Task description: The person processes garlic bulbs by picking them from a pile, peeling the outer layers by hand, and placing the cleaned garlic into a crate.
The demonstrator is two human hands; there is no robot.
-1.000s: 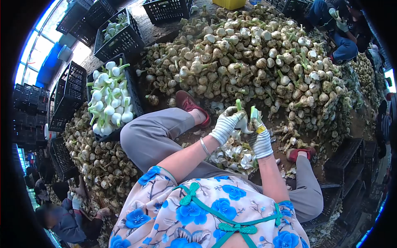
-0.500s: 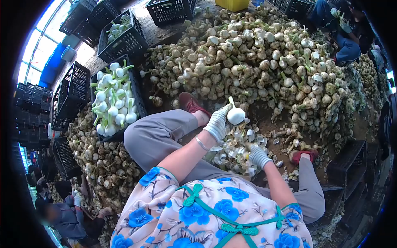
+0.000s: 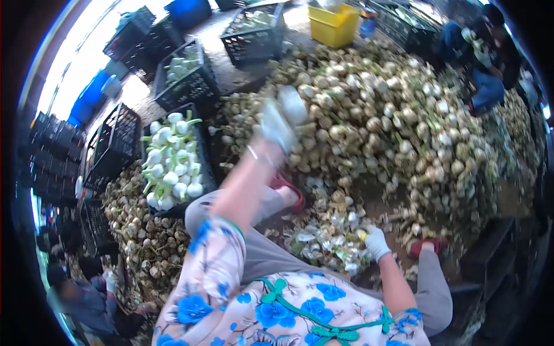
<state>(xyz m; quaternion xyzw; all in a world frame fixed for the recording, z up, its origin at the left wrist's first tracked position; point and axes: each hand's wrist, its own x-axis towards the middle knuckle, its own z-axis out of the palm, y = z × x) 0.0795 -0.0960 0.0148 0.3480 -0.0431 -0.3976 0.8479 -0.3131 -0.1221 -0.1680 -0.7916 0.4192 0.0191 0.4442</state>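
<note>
My left hand (image 3: 273,126), in a white glove and smeared by motion, is raised near the left end of the big garlic pile (image 3: 369,109). It holds a pale, blurred garlic bulb (image 3: 292,105) at its fingertips. Low on the right, my gloved right hand (image 3: 375,243) is beside the heap of peeled skins (image 3: 329,237). Something yellow shows at its fingers, which are closed, and what they hold is too small to name. Left of my left hand, a black crate holds clean white bulbs with green stems (image 3: 175,164).
More black crates (image 3: 254,39) and a yellow container (image 3: 333,26) stand at the back. A second garlic pile (image 3: 144,230) lies at the left. One person (image 3: 487,63) sits at the upper right, another (image 3: 86,305) at the lower left. Dark crates (image 3: 490,254) stand at the right.
My left hand has swung up and to the left with the bulb. My right hand has parted from it and moved down beside the skins. The view has shifted.
</note>
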